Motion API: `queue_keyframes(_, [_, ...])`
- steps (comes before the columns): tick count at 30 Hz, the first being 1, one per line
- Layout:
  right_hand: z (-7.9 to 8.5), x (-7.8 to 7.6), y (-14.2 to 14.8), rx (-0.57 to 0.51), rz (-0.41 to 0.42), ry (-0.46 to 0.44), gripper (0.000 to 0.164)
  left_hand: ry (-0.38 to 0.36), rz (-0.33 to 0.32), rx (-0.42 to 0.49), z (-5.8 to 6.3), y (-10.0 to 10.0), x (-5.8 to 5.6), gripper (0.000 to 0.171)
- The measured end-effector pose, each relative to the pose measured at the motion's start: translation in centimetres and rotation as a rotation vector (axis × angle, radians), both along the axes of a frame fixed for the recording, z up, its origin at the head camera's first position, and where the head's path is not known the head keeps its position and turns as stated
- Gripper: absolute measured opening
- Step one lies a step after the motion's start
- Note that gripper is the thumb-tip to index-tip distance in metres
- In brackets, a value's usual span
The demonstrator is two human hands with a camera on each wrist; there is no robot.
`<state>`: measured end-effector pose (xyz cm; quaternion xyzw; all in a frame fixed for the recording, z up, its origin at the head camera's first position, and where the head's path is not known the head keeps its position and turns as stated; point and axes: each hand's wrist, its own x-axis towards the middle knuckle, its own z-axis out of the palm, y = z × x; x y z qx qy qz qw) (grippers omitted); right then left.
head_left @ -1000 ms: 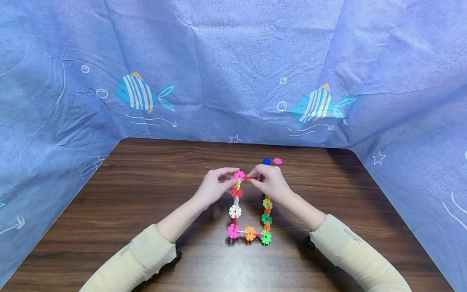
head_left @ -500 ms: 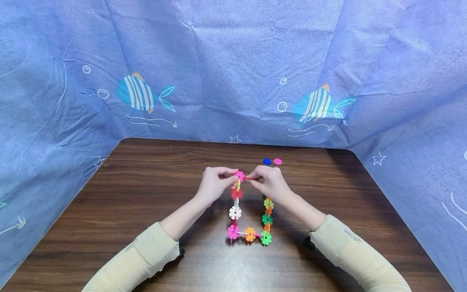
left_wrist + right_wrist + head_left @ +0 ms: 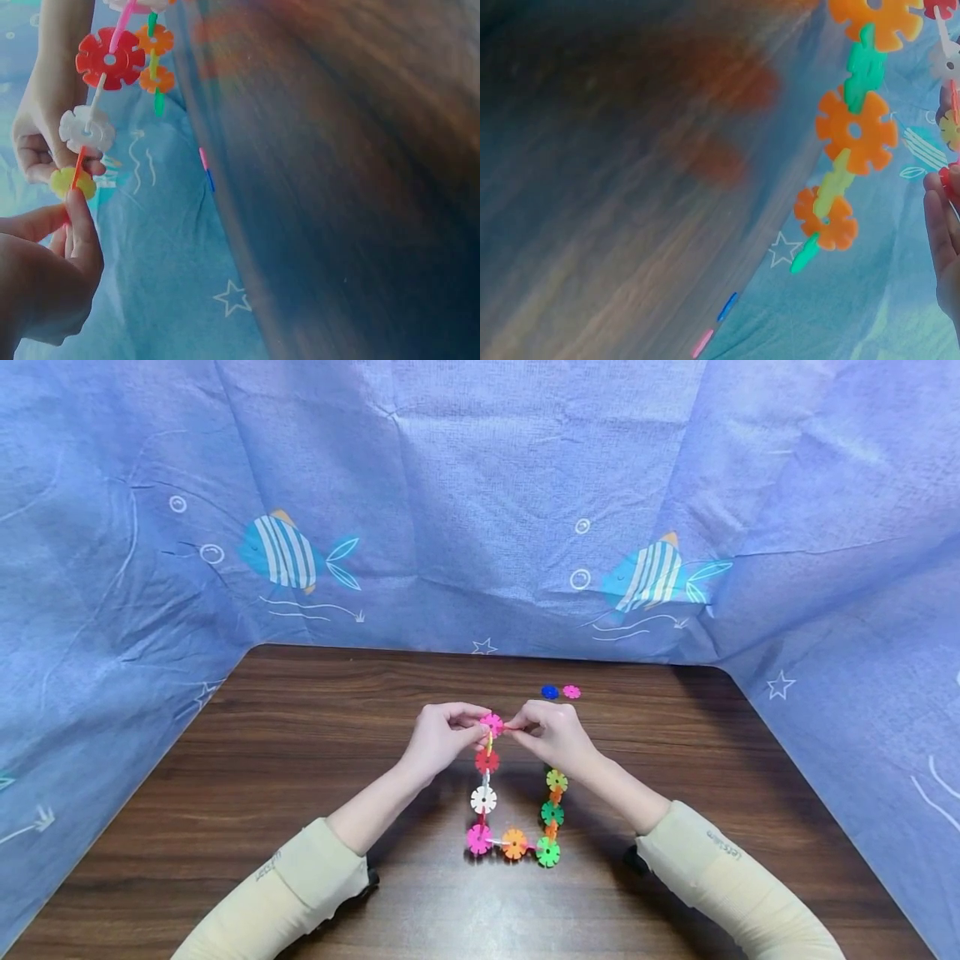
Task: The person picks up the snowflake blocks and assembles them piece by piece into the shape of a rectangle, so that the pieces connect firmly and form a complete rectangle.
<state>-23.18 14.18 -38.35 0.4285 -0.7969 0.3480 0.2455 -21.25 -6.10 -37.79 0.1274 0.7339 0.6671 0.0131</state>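
A chain of interlocking snowflake discs hangs in a U shape before me in the head view. My left hand (image 3: 437, 739) pinches the pink disc (image 3: 491, 724) at its upper left end. From the right, my right hand (image 3: 555, 735) pinches a red disc (image 3: 508, 727), seen edge-on against the pink one. Below run a red disc (image 3: 487, 762), a white disc (image 3: 483, 800) and a pink corner disc (image 3: 479, 839). An orange disc (image 3: 514, 844) links across to a bright green disc (image 3: 548, 852). The right side, with a dark green disc (image 3: 552, 813), rises under my right hand.
A blue disc (image 3: 550, 692) and a loose pink disc (image 3: 572, 692) lie flat on the dark wooden table (image 3: 315, 710), beyond my right hand. A blue curtain (image 3: 480, 485) with printed fish stands around the table's far and side edges.
The bottom of the chain has shifted slightly toward me, and its right side a little to the right. Both hands keep their pinch in nearly the same place.
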Motion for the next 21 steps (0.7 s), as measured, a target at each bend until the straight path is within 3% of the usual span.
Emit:
queue_keyframes(8, [0.3,-0.2,0.4,0.056,0.002,-0.077,0.017,0.016,-0.09,-0.077,0.3,0.0,-0.2,0.022])
queue_keyframes(14, [0.3,-0.5,1.5,0.106,-0.025,-0.176,0.029,0.028,-0.101,-0.066,0.0,-0.1,-0.3,0.023])
queue_keyframes(20, [0.6,-1.7,3.4,0.135,-0.08,-0.194,0.042,0.014,-0.097,-0.068,-0.4,-0.4,-0.5,0.023])
queue_keyframes(21, [0.7,-2.0,3.7,0.145,-0.098,-0.198,0.043,0.008,-0.097,-0.073,0.0,-0.4,-0.3,0.023])
